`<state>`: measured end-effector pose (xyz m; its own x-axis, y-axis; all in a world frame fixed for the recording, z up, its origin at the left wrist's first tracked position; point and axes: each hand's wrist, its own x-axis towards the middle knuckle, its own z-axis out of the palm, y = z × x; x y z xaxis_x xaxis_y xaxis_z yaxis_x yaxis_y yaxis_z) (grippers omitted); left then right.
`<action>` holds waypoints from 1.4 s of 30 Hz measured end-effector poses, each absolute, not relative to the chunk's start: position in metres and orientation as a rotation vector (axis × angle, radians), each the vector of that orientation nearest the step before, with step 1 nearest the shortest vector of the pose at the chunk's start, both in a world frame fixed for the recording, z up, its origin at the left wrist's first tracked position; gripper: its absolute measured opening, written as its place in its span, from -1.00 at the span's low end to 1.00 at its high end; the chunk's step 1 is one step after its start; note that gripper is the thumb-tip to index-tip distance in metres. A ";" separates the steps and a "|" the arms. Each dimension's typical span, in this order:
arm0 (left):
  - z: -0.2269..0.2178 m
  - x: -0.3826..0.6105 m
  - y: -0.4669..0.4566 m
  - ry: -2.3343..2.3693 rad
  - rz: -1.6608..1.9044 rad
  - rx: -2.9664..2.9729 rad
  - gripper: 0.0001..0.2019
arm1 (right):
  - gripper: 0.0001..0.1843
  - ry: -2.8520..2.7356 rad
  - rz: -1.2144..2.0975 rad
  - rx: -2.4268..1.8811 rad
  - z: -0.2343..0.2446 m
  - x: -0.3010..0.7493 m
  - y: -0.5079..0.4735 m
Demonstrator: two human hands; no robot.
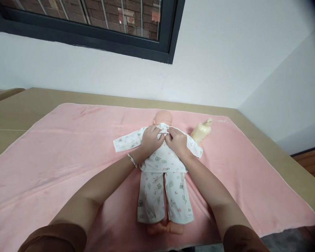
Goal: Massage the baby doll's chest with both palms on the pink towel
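Observation:
A baby doll (163, 117) lies stretched out on the pink blanket, its head toward the wall and its feet toward me. It wears a white printed long-sleeved top (162, 159) and matching trousers (152, 196). My left hand (151, 138) and my right hand (176, 139) meet at the upper chest, just below the neck. The fingers of both are bent and pinch the cloth of the top, with the fingertips close together. A small dark line shows in the cloth between them. Both sleeves spread out to the sides.
A pale yellow pump bottle (201, 130) lies tilted on the pink blanket (76, 150), right of the doll. The blanket covers much of the wooden table (47, 99). Behind are a white wall (212, 63) and a dark-framed window (147, 49).

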<state>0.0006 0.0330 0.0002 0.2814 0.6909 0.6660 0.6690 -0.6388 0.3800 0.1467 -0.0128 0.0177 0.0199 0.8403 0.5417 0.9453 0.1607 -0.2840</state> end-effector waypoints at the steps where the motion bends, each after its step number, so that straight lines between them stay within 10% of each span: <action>1: 0.000 0.001 0.033 1.332 1.320 2.474 -0.84 | -0.62 -1.821 -0.209 -1.737 0.019 0.146 -0.013; 32: 0.000 0.002 0.033 1.416 1.302 2.513 -0.85 | -0.57 -1.758 -0.193 -1.783 0.020 0.146 -0.010; 42: -0.011 0.001 0.047 1.295 1.191 2.378 -0.55 | -0.31 -1.757 -0.340 -1.644 0.019 0.153 -0.008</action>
<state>0.0008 0.0472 -0.0107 0.2988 0.7714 0.5618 0.6243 -0.6032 0.4964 0.1531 -0.0079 0.0194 0.0472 0.7681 0.6385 0.9510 0.1609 -0.2639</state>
